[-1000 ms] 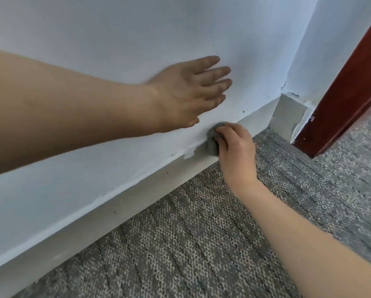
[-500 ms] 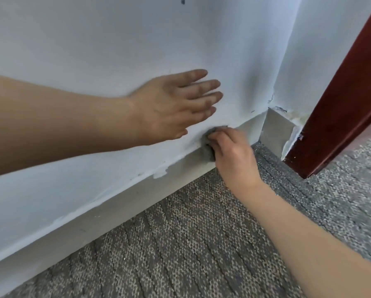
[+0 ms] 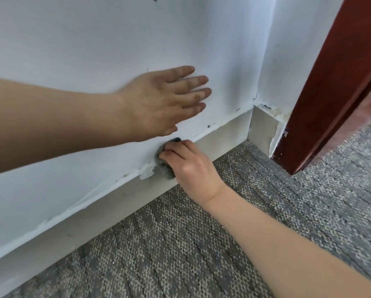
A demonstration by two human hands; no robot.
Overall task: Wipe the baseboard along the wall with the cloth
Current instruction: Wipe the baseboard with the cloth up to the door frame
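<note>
A pale grey baseboard runs along the foot of the white wall, from lower left up to an inner corner at the right. My right hand is closed around a small bunched grey cloth and presses it against the baseboard's top edge, beside a chipped paint patch. My left hand lies flat on the wall just above, fingers spread and pointing right, holding nothing. Most of the cloth is hidden under my fingers.
Grey patterned carpet covers the floor below the baseboard. A dark red wooden door frame stands at the right, past the corner where a short baseboard piece turns. Cracked, flaking paint shows at that corner.
My right hand with the cloth has slid left along the baseboard, away from the corner, reaching the chipped paint patch. My left hand stays flat on the wall above it.
</note>
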